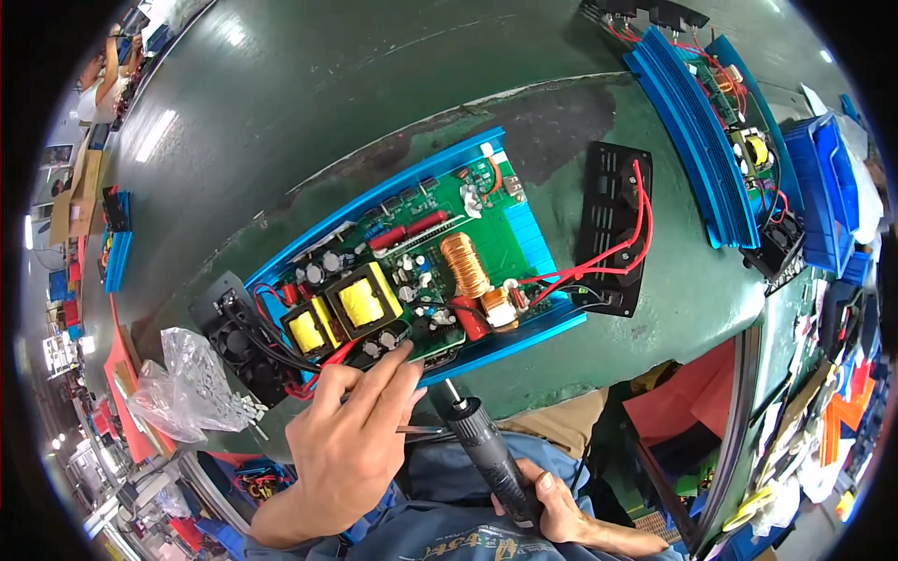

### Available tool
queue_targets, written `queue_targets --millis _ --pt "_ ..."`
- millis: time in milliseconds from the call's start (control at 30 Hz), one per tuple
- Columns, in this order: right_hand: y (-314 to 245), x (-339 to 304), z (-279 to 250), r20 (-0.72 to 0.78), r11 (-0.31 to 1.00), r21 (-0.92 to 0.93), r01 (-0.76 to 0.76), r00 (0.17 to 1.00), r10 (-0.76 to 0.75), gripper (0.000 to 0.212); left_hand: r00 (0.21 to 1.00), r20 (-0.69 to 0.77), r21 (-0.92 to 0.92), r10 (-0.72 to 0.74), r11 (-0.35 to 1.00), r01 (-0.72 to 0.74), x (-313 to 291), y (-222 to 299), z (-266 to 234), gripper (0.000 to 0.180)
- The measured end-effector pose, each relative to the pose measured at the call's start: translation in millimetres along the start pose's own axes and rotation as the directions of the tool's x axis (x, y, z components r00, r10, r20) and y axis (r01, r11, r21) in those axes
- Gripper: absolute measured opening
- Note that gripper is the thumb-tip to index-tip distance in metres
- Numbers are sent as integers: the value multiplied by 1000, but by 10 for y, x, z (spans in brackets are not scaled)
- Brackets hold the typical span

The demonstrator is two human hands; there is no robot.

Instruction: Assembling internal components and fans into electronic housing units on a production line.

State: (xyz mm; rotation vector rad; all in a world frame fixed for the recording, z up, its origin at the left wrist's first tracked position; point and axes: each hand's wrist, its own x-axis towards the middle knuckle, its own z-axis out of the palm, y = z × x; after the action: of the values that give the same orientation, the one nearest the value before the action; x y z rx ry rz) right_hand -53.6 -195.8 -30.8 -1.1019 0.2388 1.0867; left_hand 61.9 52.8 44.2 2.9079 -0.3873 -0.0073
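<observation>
Left hand (351, 439) was pinched, thumb and fingers together at the near edge of the circuit board (421, 257); fingertips (404, 353) touched the board's edge, and whether something tiny sat between them could not be told. Right hand (552, 505) was wrapped shut around the black grip of an electric screwdriver (486, 453), held low over the lap, bit tilted up toward the board's near edge, just short of it.

The board was green and lay inside a blue metal case (524, 327) on the green table (673, 299), straight ahead of the person. Two yellow transformers (346, 309) sat near the left fingertips. A copper coil (465, 265) stood mid-board. Red wires (599, 257) ran from the board to a black end panel (613, 224) lying flat just right of the case. A black fan panel (238, 341) sat at the case's left end, also wired. A clear plastic bag (182, 383) lay crumpled just left of that, with small screws (248, 407) at its edge.

A second blue case (702, 140) with its own board stood well apart at the far right. Blue bins (828, 187) beyond it.
</observation>
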Motion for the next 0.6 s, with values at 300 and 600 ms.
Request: queue_targets --millis 300,600 --pt "81 11 9 32 998 -20 56 998 -56 83 997 -10 -76 78 994 -79 0 -114 25 34" --pt "89 92 6 -13 1000 -6 30 999 -30 92 992 7 -67 129 990 -128 40 -130 56 35"
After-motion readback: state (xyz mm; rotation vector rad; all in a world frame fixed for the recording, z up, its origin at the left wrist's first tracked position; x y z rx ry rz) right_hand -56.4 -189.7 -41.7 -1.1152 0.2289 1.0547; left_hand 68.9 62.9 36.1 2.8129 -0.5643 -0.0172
